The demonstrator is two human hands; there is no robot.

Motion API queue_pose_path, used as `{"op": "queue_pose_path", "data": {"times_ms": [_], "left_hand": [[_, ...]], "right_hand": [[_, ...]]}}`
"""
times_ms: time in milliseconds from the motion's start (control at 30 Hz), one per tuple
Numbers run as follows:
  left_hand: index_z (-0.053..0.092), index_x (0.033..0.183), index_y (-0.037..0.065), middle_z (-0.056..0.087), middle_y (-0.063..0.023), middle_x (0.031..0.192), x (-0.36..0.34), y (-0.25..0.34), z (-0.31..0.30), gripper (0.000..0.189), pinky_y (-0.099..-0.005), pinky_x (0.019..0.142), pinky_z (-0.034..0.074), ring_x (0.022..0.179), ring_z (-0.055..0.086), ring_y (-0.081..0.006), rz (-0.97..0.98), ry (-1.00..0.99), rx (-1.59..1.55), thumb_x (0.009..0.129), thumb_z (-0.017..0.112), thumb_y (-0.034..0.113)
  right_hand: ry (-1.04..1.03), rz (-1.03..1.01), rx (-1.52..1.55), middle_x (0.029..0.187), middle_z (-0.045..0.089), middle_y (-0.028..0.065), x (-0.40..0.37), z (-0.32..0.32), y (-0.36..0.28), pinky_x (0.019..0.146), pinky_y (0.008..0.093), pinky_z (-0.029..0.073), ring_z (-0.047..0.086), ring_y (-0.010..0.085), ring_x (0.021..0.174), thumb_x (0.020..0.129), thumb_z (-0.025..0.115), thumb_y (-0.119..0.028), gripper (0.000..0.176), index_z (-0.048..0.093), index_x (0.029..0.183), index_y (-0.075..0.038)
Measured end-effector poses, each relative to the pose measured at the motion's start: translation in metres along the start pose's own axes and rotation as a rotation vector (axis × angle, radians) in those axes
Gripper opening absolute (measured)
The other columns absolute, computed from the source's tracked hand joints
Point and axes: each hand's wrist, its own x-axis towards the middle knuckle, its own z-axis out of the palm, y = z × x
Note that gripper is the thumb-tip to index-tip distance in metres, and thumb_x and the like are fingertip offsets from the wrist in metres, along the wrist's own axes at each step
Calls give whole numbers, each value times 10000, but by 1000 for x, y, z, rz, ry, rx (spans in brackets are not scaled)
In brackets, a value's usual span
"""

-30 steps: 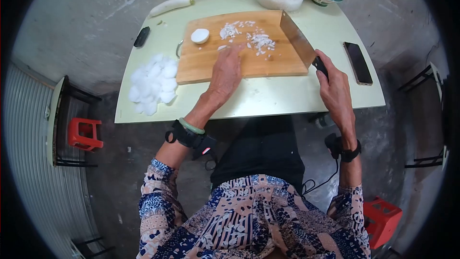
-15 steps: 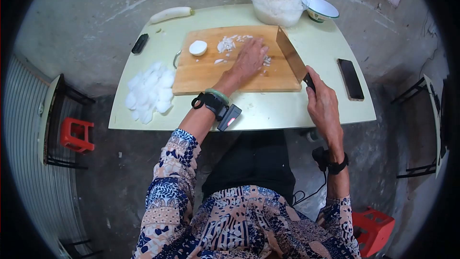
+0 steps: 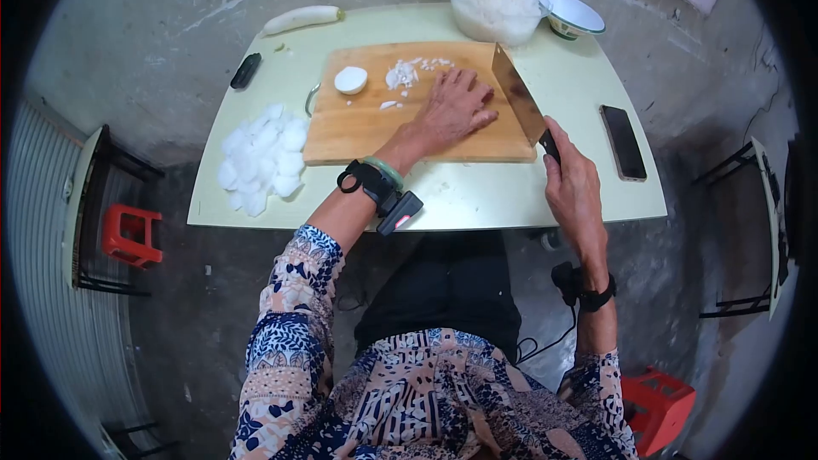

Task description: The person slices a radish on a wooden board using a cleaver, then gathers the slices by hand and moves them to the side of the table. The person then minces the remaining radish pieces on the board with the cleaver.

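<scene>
My right hand (image 3: 574, 181) is wrapped around the black handle of a cleaver (image 3: 516, 95). Its broad blade stands on edge at the right side of the wooden cutting board (image 3: 341, 140). My left hand (image 3: 452, 111) lies palm down over the board, fingers apart, and hides what is beneath it. Small chopped white pieces (image 3: 401, 75) lie just left of and behind those fingers. Farther left on the board sits a cut end of white radish (image 3: 350, 80).
Thin white slices (image 3: 264, 158) are heaped left of the board. Behind are a whole white radish (image 3: 302, 20), a clear bowl of white shreds (image 3: 496, 13) and a white bowl (image 3: 573, 15). A phone (image 3: 623, 143) lies right; a small black object (image 3: 245, 71) lies left.
My left hand has shifted slightly right and toward me, its fingers spreading over the bits that showed beside it. The cleaver and my right hand have hardly moved.
</scene>
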Motion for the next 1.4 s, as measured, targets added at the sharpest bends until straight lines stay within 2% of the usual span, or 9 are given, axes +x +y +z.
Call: {"op": "queue_pose_path", "data": {"times_ms": [167, 233, 433, 567, 633, 967, 1067, 1233, 1400], "left_hand": [[639, 1245, 34, 582, -192, 1180, 3, -23, 6, 289, -481, 1042, 438, 1175, 540, -386, -59, 8, -139, 1039, 591, 231], [655, 1234, 22, 624, -188, 1203, -2, -22, 6, 255, -479, 1038, 449, 1189, 566, -383, -185, 181, -218, 1057, 542, 166], [633, 1261, -11, 643, -213, 1202, -13, -18, -1, 279, -476, 1016, 465, 1154, 603, -392, -308, 119, -479, 1065, 516, 149], [620, 1275, -17, 649, -229, 1172, -10, -27, -6, 295, -475, 985, 479, 1109, 622, -391, -242, 197, -470, 1067, 521, 168], [615, 1315, -35, 650, -251, 1196, -8, -24, -15, 391, -473, 1059, 466, 1178, 600, -425, -239, -4, -493, 1059, 504, 239], [586, 1366, -25, 662, -234, 1270, 2, -55, -11, 421, -424, 1072, 476, 1218, 626, -373, -343, 112, -475, 1108, 461, 284], [603, 1345, -18, 650, -212, 1306, -10, -34, -28, 410, -436, 1074, 477, 1254, 597, -370, -421, 74, -605, 1079, 544, 288], [632, 1317, 10, 632, -145, 1271, -34, -21, -37, 531, -448, 1094, 445, 1282, 543, -355, -201, -15, -317, 879, 805, 256], [635, 1294, 13, 619, -153, 1156, -27, -17, -13, 497, -448, 1052, 445, 1181, 563, -366, -208, 66, -287, 863, 804, 194]], "right_hand": [[17, -60, -23, 972, 695, 251, 2, -3, 0, 812, 540, 525, 680, 454, 900, 946, 604, 16, 555, 519, 1487, -73], [12, -71, -58, 952, 693, 247, 3, -5, -7, 796, 543, 528, 683, 449, 878, 946, 606, 11, 547, 525, 1481, -69], [-35, -125, -94, 890, 687, 235, 7, 11, -22, 726, 527, 544, 690, 438, 805, 950, 608, 4, 507, 560, 1450, -66], [-72, -84, -103, 898, 691, 245, 10, 5, -30, 753, 531, 537, 692, 441, 830, 958, 601, 2, 498, 559, 1450, -63], [-91, -26, -9, 951, 704, 261, 12, -1, -31, 801, 533, 527, 692, 450, 877, 961, 588, 14, 515, 545, 1467, -66], [-138, 56, 62, 989, 707, 284, 15, -5, -31, 832, 535, 513, 683, 473, 912, 971, 561, 30, 551, 498, 1507, -76], [-182, 89, 48, 948, 700, 281, 17, -4, -35, 806, 543, 506, 680, 470, 877, 964, 567, 33, 565, 493, 1512, -81], [-108, -54, -39, 895, 692, 256, 13, 4, -26, 764, 539, 521, 683, 438, 823, 947, 589, 30, 592, 499, 1518, -100], [-65, -116, -71, 892, 692, 243, 15, 4, -33, 755, 529, 529, 687, 429, 822, 954, 592, 20, 599, 495, 1530, -109]]}}
